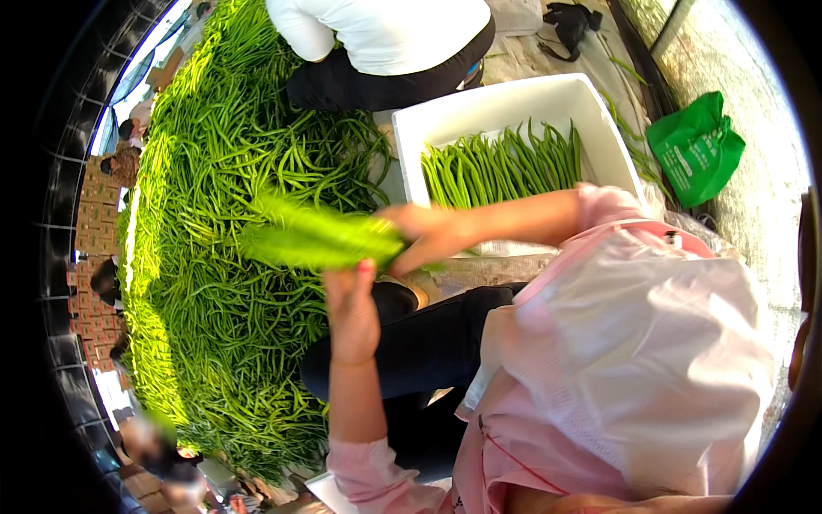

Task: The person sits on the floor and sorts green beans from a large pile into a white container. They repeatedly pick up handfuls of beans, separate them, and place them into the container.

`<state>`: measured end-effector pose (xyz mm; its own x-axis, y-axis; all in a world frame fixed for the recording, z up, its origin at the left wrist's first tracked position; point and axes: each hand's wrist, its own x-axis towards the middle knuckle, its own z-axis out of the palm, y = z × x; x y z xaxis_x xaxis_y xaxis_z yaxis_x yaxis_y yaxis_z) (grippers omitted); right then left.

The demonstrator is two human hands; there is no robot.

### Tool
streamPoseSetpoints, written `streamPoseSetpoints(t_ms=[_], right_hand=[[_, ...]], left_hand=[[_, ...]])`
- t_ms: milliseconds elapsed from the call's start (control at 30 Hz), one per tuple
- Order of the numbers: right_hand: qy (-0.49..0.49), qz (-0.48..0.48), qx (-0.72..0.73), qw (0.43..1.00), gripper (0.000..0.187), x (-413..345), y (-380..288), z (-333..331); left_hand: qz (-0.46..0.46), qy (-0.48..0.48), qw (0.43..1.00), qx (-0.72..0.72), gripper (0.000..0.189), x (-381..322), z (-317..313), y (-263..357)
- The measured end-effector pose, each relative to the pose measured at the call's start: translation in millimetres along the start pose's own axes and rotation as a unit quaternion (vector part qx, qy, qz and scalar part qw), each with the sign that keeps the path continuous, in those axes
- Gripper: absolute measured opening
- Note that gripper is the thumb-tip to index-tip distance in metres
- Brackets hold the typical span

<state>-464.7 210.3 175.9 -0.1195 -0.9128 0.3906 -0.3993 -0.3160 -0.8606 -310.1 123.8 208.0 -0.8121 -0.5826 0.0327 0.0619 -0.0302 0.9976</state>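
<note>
A bunch of long green chili peppers, blurred by motion, is held between my two hands above the pile. Its stem end is in the grip of my right hand, whose arm passes across the near side of a white foam box. From below, my left hand holds the bunch's lower edge; a red thumbnail shows and the other fingers are partly hidden. Inside the box, more peppers lie side by side in a row. A big heap of loose peppers spreads before me, beyond my knees.
A co-worker in a white top crouches beside the heap, close to the box. To the right lie a green bag bearing writing and a black bag. Stacked cartons and several people line the far side.
</note>
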Motion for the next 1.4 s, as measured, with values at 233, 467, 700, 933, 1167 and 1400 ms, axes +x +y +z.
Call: streamPoseSetpoints(t_ms=[233, 467, 700, 933, 1167, 1400], right_hand=[[0.378, 0.247, 0.057, 0.89, 0.042, -177.3, 93.1, -143.7], [0.419, 0.61, 0.128, 0.66, 0.064, -252.6, 244.5, -86.5], [0.31, 0.644, 0.05, 0.698, 0.068, -277.4, 324.1, -85.5], [-0.007, 0.66, -0.229, 0.715, 0.07, -260.5, 312.6, -104.9], [0.117, 0.59, -0.471, 0.645, 0.083, -276.5, 311.2, -69.2], [0.261, 0.605, -0.427, 0.619, 0.057, -287.4, 298.2, -121.0]], left_hand=[[-0.014, -0.223, 0.827, 0.516, 0.068, 14.1, 70.3, -139.1], [-0.113, -0.36, 0.72, 0.582, 0.048, 7.1, 67.4, -173.7], [-0.127, -0.345, 0.764, 0.531, 0.044, 8.9, 61.5, -180.1], [-0.164, -0.338, 0.761, 0.529, 0.045, 11.8, 60.7, -177.8], [-0.092, -0.341, 0.776, 0.522, 0.042, 13.1, 68.3, -186.7], [-0.122, -0.319, 0.771, 0.538, 0.041, 7.1, 54.7, -176.0]])
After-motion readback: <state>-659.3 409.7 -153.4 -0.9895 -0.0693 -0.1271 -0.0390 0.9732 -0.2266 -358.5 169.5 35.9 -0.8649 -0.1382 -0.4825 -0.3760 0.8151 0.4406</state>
